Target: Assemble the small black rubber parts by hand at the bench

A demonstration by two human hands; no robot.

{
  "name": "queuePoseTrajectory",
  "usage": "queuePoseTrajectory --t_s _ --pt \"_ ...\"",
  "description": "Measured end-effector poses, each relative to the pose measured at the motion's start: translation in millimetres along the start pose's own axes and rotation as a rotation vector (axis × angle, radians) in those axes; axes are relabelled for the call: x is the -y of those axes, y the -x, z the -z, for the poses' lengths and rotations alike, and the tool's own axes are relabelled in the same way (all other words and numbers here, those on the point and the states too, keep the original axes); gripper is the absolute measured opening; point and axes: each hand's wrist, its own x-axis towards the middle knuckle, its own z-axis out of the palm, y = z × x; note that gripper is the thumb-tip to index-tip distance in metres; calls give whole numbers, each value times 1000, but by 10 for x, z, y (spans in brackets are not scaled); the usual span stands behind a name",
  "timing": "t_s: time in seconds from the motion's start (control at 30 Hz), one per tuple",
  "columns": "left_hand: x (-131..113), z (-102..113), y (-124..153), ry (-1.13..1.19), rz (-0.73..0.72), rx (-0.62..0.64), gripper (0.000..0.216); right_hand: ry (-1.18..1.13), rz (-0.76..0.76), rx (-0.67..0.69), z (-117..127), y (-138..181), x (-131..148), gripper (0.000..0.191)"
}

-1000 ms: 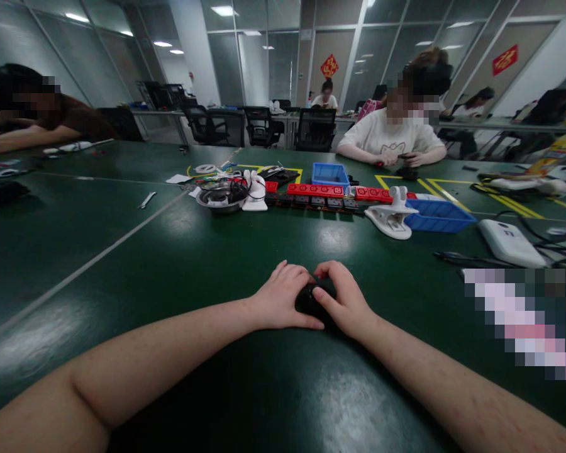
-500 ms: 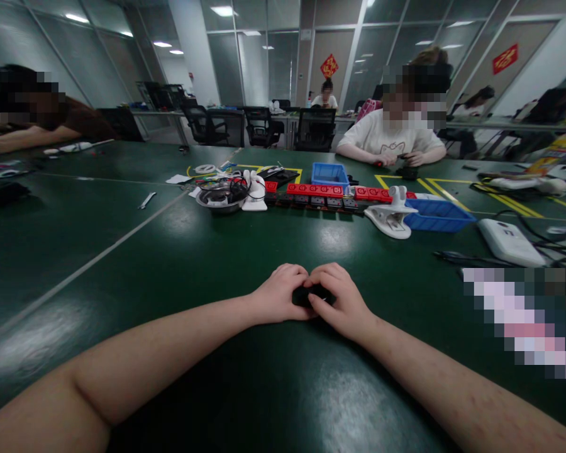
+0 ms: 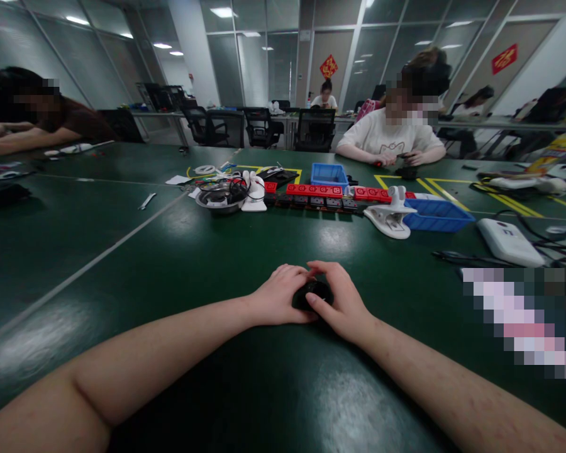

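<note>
A small dark, rounded object rests between my hands at the middle of the green table; its exact kind does not show. My left hand is wrapped around its left side, thumb along the near edge. From the right, my right hand curves around it, with the thumb pressed on its near face and the fingers arched over the top. Part of the object is hidden by the fingers of both hands.
Beyond my hands lie red and black power strips, a metal bowl of cables, white clip stands and a blue bin. A white box is at the right, a wrench at the left. A co-worker sits opposite.
My right fingers have lifted and parted slightly from my left fingertips, so more of the dark object's top shows. My left hand stays nearly in place.
</note>
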Motion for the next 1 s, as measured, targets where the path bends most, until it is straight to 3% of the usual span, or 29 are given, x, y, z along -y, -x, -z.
queuePoseTrajectory --t_s 0.47,0.67,0.87,1.0 --pt "-52 -34 9 -66 44 -20 56 136 -81 -25 -50 -11 22 40" --pt "-127 -79 8 -201 124 -102 43 216 -147 1 -59 -10 43 25" --pt "-106 -55 3 -89 99 -85 32 116 -25 31 -13 -5 63 10" --pt "-62 -29 -5 -32 70 -51 30 66 43 66 25 0 77 16"
